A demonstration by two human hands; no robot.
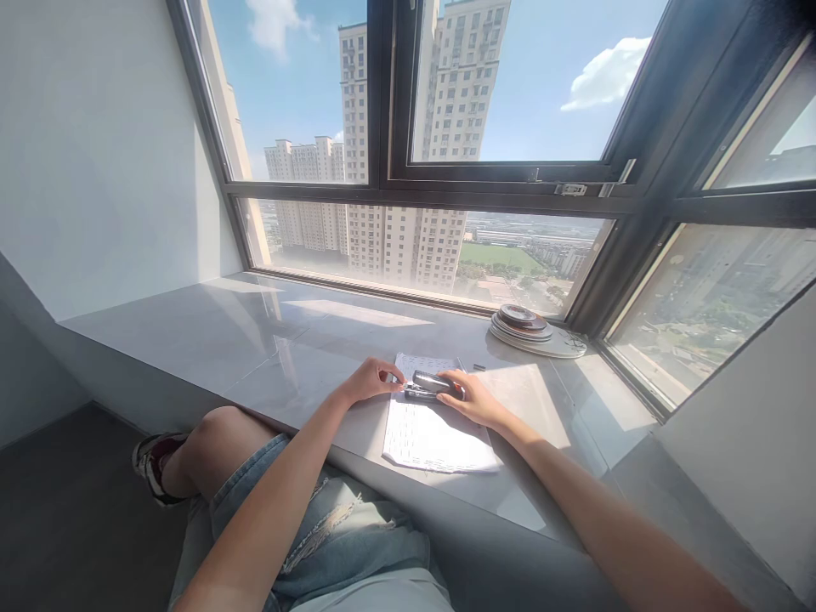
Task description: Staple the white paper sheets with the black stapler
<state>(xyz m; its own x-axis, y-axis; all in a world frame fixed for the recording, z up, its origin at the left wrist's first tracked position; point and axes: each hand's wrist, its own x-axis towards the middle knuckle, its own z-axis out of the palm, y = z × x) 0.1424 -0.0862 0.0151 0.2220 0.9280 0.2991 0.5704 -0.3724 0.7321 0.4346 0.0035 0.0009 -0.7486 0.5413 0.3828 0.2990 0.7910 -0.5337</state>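
A dark stapler (428, 382) lies over the upper part of a stack of printed paper (439, 438) on the grey stone sill, its top arm raised a little from its base. My right hand (470, 398) is wrapped round the stapler's right end. At the stapler's left end, my left hand (373, 380) has thumb and index finger pinched together; what sits between these fingertips is too small to make out. A small dark piece (479, 367) rests on the sill just beyond the paper's upper right corner.
Stacked round plates or discs (521, 327) stand at the sill's back right, by the window frame (510, 202). The sill's front edge (446, 501) runs above my legs. A white wall (115, 153) rises at the left.
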